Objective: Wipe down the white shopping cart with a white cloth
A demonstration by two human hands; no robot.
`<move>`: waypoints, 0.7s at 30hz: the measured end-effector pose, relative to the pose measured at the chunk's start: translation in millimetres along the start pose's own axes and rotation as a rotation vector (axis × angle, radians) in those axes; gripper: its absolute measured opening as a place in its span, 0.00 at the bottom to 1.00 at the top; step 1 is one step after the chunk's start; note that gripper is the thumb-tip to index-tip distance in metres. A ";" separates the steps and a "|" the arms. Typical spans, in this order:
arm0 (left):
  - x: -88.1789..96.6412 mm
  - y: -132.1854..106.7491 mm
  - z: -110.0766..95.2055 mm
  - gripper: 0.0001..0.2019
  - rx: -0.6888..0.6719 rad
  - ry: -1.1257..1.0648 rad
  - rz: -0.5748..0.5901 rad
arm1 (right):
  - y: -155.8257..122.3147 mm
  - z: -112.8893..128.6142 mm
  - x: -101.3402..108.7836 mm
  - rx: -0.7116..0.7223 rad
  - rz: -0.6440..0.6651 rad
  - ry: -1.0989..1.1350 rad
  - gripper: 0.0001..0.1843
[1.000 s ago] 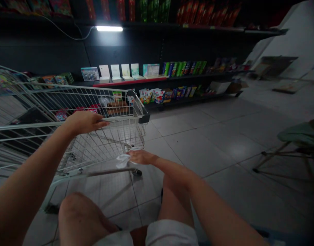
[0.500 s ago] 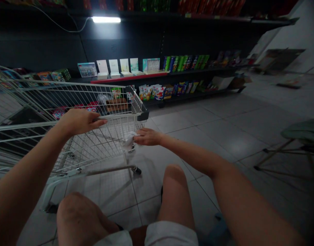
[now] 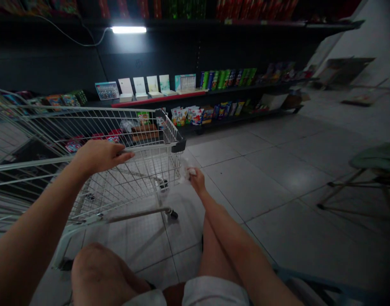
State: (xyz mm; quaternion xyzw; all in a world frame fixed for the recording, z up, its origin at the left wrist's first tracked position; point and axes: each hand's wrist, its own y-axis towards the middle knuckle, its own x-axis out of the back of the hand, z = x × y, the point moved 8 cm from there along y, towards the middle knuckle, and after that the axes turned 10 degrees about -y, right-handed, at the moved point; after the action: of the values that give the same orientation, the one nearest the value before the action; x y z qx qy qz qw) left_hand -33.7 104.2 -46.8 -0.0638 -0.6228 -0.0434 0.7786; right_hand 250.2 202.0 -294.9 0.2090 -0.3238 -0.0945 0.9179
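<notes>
Shopping cart (image 3: 152,148) is gripped at its top rail by the left hand (image 3: 99,155) | white cloth (image 3: 184,171) is held bunched in the right hand (image 3: 197,180), just below the cart's black corner cap (image 3: 179,146)

Ahead of us a strip light (image 3: 128,29) glows above dark shelving (image 3: 169,59). One shelf carries a row of pale cards (image 3: 140,85) and green packs (image 3: 227,77), with bright snack bags (image 3: 188,114) below. On the tiled floor (image 3: 278,178) at right stands what may be a folding stool (image 3: 373,163).
</notes>
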 end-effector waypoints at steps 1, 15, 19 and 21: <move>0.2 -0.2 -0.1 0.39 0.003 0.002 0.004 | 8.0 4.1 11.2 -0.036 -0.076 0.036 0.22; 0.3 -2.7 1.0 0.39 0.008 -0.007 -0.014 | -23.7 88.5 -2.6 -0.002 -0.247 0.040 0.24; 0.9 -9.4 2.2 0.39 -0.007 -0.001 -0.024 | -16.8 102.6 69.7 0.100 -0.425 0.044 0.17; 0.7 -13.7 2.3 0.38 -0.009 -0.001 -0.024 | 2.5 133.1 101.7 0.245 -0.480 0.016 0.18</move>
State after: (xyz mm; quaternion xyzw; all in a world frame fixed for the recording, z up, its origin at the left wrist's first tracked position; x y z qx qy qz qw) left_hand -37.7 91.1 -45.0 -0.0598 -0.6237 -0.0558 0.7774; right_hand 244.4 129.9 -143.8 0.3899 -0.2667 -0.2679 0.8397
